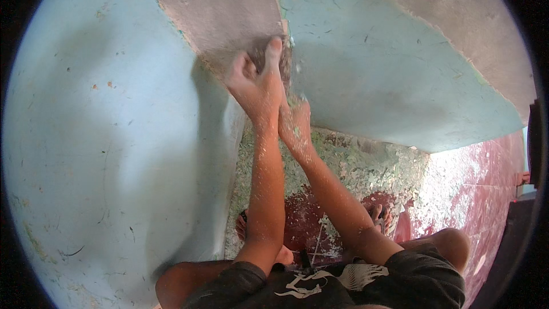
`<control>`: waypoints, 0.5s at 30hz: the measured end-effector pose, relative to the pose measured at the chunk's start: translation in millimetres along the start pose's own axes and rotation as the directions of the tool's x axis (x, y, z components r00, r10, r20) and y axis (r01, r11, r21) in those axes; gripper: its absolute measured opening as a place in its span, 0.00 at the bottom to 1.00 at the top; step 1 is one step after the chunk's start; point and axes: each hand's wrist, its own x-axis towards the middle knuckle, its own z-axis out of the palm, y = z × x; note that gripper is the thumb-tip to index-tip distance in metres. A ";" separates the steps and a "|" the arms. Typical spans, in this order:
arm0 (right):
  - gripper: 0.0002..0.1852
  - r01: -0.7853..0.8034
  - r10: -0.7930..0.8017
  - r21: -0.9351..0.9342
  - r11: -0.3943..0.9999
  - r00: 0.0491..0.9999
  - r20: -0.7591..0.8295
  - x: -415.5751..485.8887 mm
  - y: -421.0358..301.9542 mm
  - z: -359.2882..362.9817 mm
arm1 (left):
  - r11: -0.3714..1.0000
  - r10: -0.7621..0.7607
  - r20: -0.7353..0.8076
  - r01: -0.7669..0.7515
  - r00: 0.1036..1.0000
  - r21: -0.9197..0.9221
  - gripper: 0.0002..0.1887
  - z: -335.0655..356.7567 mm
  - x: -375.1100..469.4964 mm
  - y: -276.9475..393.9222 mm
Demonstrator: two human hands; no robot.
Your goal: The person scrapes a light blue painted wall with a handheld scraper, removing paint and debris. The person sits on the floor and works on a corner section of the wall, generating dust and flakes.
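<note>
My left hand (261, 86) is raised against the bare grey strip of wall (214, 4) at the inner corner, thumb up and fingers curled. Between its thumb and fingers is a dark, blurred patch that could be a tool or shadow. Just below and to the right, my right hand (296, 116) is bent close against the left wrist; its fingers are mostly hidden. What either hand holds cannot be made out. Pale dust and flakes cover both hands and forearms. Loose chips blur beside the right-hand blue-green painted wall (364, 60).
A light blue painted wall (141, 146) rises close on my left. Peeled paint flakes (364, 159) litter the red tiled floor (476, 210) around my feet. More bare plaster (463, 17) shows at upper right. A dark object (512, 227) stands at the far right edge.
</note>
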 end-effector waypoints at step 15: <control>0.26 0.240 -0.233 -0.105 0.965 0.969 0.075 0.4 -41.8 -2.0 | 0.994 0.022 -0.022 -0.019 1.000 0.107 0.22 -1.6 17.9 52.7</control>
